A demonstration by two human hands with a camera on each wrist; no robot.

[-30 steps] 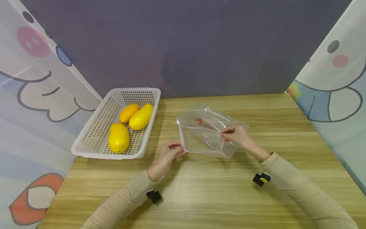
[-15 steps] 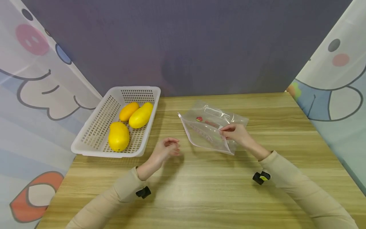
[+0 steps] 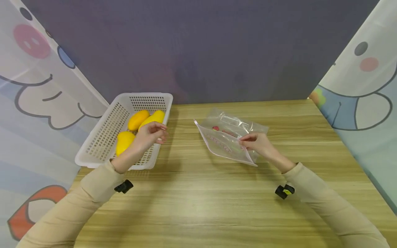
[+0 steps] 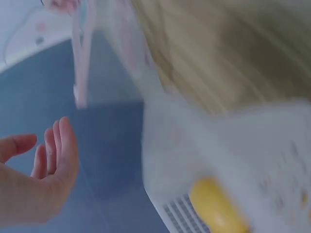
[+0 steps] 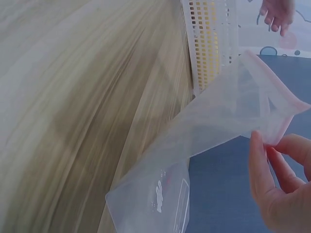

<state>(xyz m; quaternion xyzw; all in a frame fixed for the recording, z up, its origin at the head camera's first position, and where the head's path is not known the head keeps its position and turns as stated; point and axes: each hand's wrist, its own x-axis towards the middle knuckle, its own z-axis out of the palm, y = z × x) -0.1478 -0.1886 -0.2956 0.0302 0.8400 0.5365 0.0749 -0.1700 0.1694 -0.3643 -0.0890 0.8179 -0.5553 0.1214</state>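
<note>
A clear zip bag [image 3: 223, 141] with a pink-edged mouth and a small strawberry print lies at the middle of the table, its mouth partly parted. My right hand [image 3: 258, 146] pinches the bag's edge between thumb and fingers; the right wrist view shows the same pinch on the bag [image 5: 209, 116]. My left hand [image 3: 145, 139] hovers over the right side of a white slotted basket [image 3: 93, 144], loosely bent and holding nothing. Inside the basket are three yellow mangoes: one mango [image 3: 138, 120] at the back, another mango [image 3: 156, 117] partly behind the hand, and a third mango [image 3: 124, 140] in front, partly covered.
The wooden table [image 3: 198, 206] stretches around the bag and basket. A dark grey panel [image 3: 198, 51] stands along its back edge. Cartoon-printed curtains [image 3: 37, 86] hang at both sides.
My left hand let go of the bag's near left corner and moved left over the basket. The bag's mouth has sunk narrower, while my right hand keeps its pinch in place.
</note>
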